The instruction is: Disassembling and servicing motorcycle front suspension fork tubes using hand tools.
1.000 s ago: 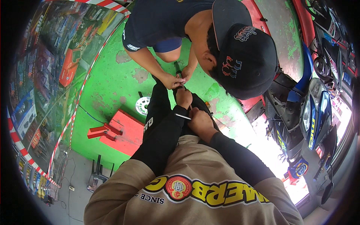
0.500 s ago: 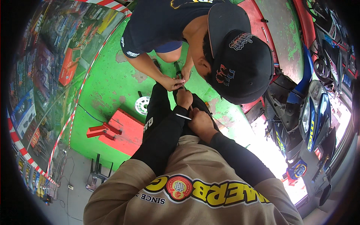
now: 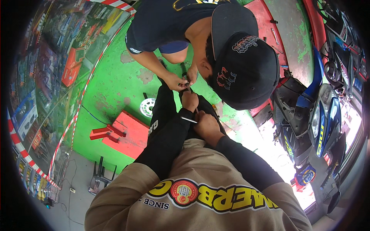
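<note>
Both my hands are closed around a slim brownish rod (image 3: 197, 111) in front of my lap. My left hand (image 3: 189, 102) wraps it farther out, with its far end reaching toward a co-worker. Closer to my body, my right hand (image 3: 208, 125) grips the near part, and the fingers hide most of it. The co-worker's hand (image 3: 177, 82) pinches a small dark piece (image 3: 185, 84) at the rod's far end. That person's other hand (image 3: 192, 74) is beside it, near a dark cylindrical part (image 3: 183, 69).
A red metal stand (image 3: 127, 133) and a pale slotted disc (image 3: 147, 107) are on the green floor at left. The co-worker's capped head (image 3: 246, 65) leans in close. Motorcycle bodywork (image 3: 323, 115) lines the right; a glass display case (image 3: 58, 73) lines the left.
The co-worker's fingers have shifted slightly at the rod's far end, and the dark piece there shows more. The co-worker's head has moved a little. My hands keep their grip.
</note>
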A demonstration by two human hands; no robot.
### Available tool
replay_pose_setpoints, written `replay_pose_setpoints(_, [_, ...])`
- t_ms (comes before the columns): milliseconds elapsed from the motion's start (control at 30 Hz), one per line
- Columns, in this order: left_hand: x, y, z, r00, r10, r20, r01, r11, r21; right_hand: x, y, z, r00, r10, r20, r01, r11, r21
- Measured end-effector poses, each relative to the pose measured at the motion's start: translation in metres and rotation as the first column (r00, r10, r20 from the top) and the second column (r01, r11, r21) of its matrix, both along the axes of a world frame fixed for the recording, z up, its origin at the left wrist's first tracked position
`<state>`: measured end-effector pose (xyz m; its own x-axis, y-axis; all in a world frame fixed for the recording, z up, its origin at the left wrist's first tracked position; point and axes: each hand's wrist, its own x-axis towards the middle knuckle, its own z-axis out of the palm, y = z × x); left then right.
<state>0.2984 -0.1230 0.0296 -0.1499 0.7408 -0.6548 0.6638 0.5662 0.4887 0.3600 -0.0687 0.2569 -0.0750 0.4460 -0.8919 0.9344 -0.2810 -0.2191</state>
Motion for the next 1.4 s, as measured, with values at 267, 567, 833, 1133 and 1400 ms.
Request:
replay_pose_setpoints(267, [-0.003,0.005,0.013,0.974,0.224,0.031,-0.220,0.971,-0.091,-0.001,-0.002,0.001,1.000,0.026,-0.018,-0.026,1.000,0.014])
replay_pose_setpoints(567, [0.001,0.014,0.024,0.995,0.099,0.031,-0.096,0.992,-0.082,0.004,-0.006,-0.002,1.000,0.002,-0.004,-0.002,1.000,0.009])
replay_pose_setpoints(833, [0.008,0.020,0.027,0.955,0.280,0.099,-0.257,0.946,-0.196,0.010,-0.010,-0.006,1.000,-0.019,0.016,0.019,1.000,0.017])
replay_pose_setpoints(1133, [0.002,0.002,0.008,0.995,0.073,0.065,-0.069,0.996,-0.059,0.005,-0.010,-0.006,1.000,0.002,0.007,-0.002,1.000,0.006])
replay_pose_setpoints(1400, [0.003,0.009,0.015,0.967,-0.251,-0.051,0.253,0.966,0.046,0.006,-0.010,-0.006,1.000,0.017,0.018,-0.017,0.999,0.030])
